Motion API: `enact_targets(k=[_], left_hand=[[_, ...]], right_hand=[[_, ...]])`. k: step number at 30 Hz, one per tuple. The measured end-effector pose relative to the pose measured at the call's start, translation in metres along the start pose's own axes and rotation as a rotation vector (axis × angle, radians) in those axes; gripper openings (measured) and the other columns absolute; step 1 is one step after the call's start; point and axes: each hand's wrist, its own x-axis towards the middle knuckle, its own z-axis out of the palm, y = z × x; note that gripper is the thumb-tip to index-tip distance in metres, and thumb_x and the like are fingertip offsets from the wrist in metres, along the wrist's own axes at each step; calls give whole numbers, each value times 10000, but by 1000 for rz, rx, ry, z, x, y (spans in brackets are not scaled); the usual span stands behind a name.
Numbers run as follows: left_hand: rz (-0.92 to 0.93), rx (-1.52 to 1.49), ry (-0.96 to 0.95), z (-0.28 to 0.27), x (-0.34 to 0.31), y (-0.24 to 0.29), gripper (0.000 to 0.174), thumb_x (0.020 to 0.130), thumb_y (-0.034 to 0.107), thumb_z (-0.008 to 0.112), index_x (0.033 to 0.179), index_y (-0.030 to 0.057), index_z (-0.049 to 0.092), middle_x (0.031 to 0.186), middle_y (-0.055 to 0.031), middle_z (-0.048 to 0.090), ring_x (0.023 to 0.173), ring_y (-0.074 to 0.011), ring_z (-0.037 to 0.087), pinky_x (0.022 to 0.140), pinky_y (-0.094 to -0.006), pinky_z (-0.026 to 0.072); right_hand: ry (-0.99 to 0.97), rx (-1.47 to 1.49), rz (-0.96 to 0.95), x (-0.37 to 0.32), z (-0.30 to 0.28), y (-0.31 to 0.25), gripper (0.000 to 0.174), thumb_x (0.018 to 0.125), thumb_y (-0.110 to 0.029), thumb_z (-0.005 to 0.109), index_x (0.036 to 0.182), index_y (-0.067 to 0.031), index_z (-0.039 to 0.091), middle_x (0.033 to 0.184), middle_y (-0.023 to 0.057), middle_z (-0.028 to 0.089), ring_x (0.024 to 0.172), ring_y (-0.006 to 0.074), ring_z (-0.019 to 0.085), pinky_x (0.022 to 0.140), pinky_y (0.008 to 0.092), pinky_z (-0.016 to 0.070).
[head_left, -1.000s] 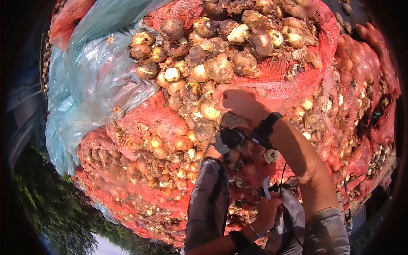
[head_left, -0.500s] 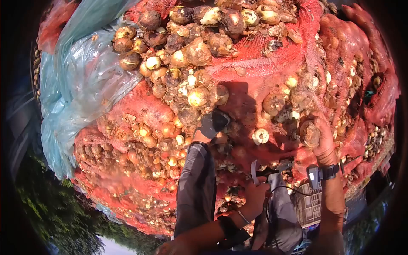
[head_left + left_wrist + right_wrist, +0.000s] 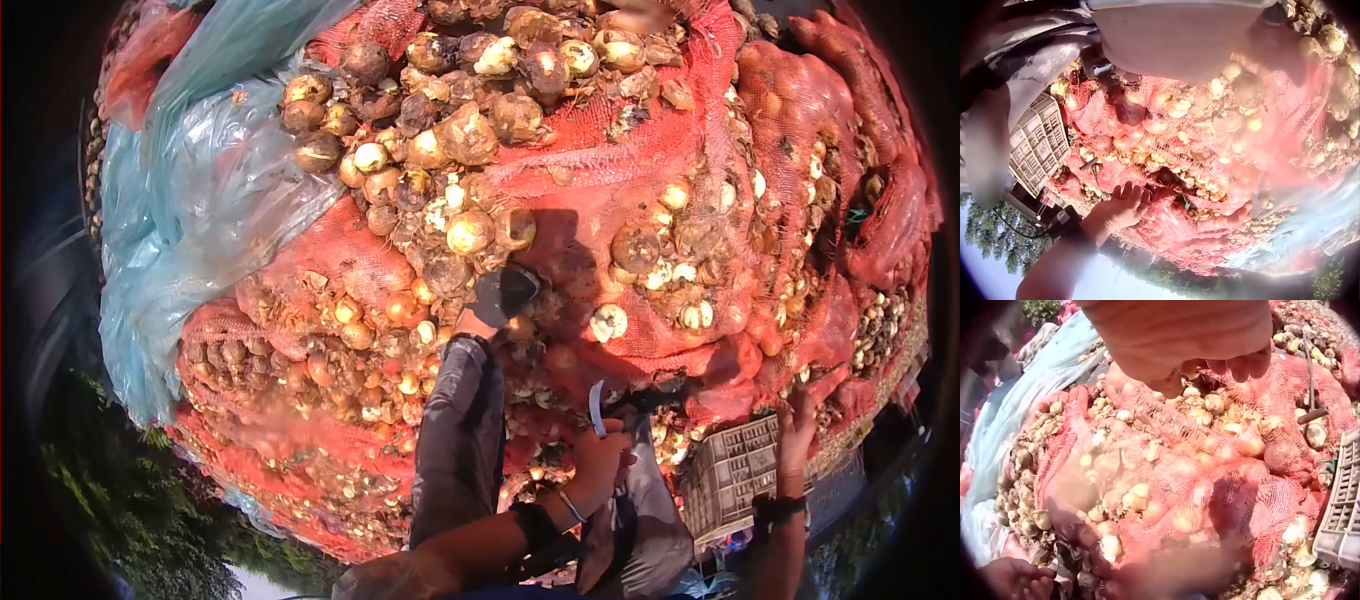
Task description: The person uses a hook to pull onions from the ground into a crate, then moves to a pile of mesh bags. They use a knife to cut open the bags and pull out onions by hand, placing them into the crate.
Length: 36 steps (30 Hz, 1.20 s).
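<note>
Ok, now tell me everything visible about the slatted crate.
The crate is pale grey-brown and looks like rigid plastic, with rows of slots through its face. It sits at a slant in the head view, between a trouser leg and the right hand, which is close by its right edge; contact can't be told. In the right wrist view a red mesh bag lies beside it. Its contents can't be made out.

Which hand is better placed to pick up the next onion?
Probably the right hand: it looks empty, with its fingers spread. The left hand holds a curved pale tool, so it seems less free for grasping.
</note>
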Motion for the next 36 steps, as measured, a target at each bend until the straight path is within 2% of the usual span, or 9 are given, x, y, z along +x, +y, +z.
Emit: enact_targets(k=[6, 8, 12, 14, 18, 26, 30, 34, 36], left_hand=[[43, -165, 76, -5, -1, 34, 268, 835, 47, 620, 1088, 92, 548, 786, -65, 605, 563, -170, 598, 378, -287, 382], [40, -247, 27, -15, -2, 57, 308, 823, 15, 628, 1101, 108, 533, 807, -48, 600, 620, -175, 645, 432, -282, 443], [42, -201, 74, -17, -5, 58, 307, 837, 34, 610, 1129, 93, 538, 843, -56, 616, 638, -183, 658, 445, -286, 463], [67, -192, 78, -10, -12, 58, 252, 850, 68, 613, 1094, 87, 553, 873, -60, 641, 638, -178, 650, 451, -286, 454], [119, -100, 22, 0, -16, 54, 240, 863, 109, 621, 1093, 85, 556, 907, -57, 659, 658, -180, 658, 473, -296, 462], [31, -13, -25, 12, -20, 33, 324, 852, 76, 609, 1163, 100, 524, 894, -91, 644, 671, -218, 667, 467, -325, 474], [67, -39, -42, 10, -18, 34, 334, 846, 78, 614, 1167, 91, 525, 896, -91, 647, 682, -219, 668, 476, -339, 482], [88, -90, -23, 7, -26, 43, 354, 837, 88, 628, 1174, 77, 524, 888, -101, 649, 691, -222, 667, 487, -329, 492], [47, -188, -21, 7, -32, 54, 371, 831, 72, 635, 1182, 75, 515, 869, -106, 649, 691, -224, 665, 489, -328, 500]], right_hand=[[-339, -201, -1243, 65, 328, -321, 515, 719, -120, 718, 1218, -106, 593, 1278, 179, 543, 1175, 397, 543, 937, 447, 479], [-439, -512, -1379, 70, 430, -350, 458, 708, -153, 728, 1152, -116, 622, 1226, 149, 566, 1177, 349, 553, 923, 441, 477], [-599, -627, -1115, 59, 412, -373, 410, 701, -159, 726, 1097, -99, 638, 1205, 128, 591, 1147, 339, 574, 927, 433, 482], [-605, -6, -1055, 66, 364, -346, 395, 689, -143, 726, 1067, -69, 640, 1172, 121, 609, 1092, 346, 596, 922, 424, 495], [-236, 79, -732, 72, 201, -249, 453, 674, -44, 722, 1115, -23, 620, 1135, 137, 624, 1073, 251, 624, 935, 321, 491], [381, 328, 253, -119, -143, 226, 461, 881, -145, 667, 1310, -39, 537, 1069, 78, 601, 907, 178, 582, 816, 284, 508], [397, -988, 253, -143, -150, 277, 593, 851, -135, 660, 1403, -46, 465, 1110, 230, 612, 1046, 398, 619, 879, 451, 514], [129, 74, -100, 13, 35, 16, 498, 814, 27, 596, 1306, 19, 520, 1280, 188, 539, 1208, 310, 545, 994, 352, 449], [-148, -241, -543, 54, 133, -168, 375, 818, 29, 605, 1192, 11, 586, 1204, 190, 598, 1185, 351, 569, 990, 375, 473]])
